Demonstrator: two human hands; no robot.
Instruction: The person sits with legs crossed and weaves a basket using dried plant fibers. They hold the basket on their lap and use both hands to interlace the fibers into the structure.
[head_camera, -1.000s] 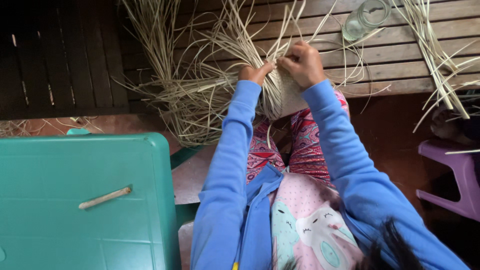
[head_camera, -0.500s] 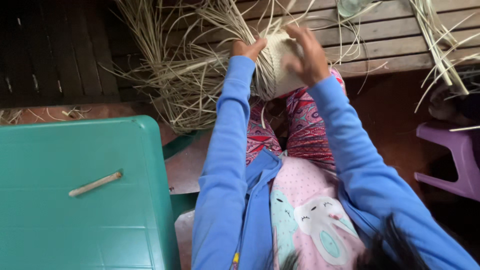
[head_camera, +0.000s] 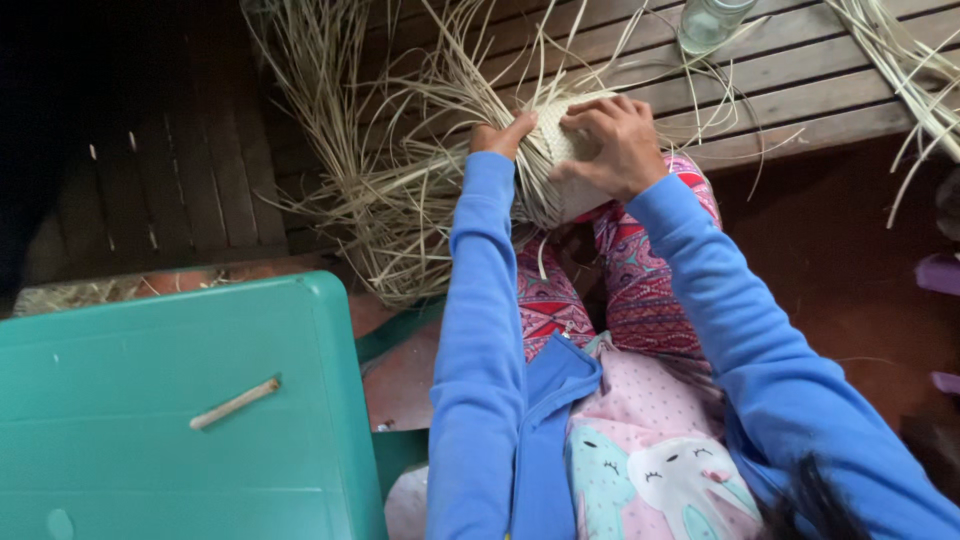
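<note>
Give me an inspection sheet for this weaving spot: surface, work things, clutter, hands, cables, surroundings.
Surface: dark slatted wooden boards ahead of the knees.
Job's things: pale woven piece held over the lap, long loose straw strands fanning out from it to the left.
Clutter: small pale stick lying on the green plastic table; clear glass jar on the boards; more straw at the far right.
Hands: left hand grips the piece's left side; right hand is spread over its top.
Cables: nothing seen.
Surroundings: reddish floor; purple object at the right edge.
</note>
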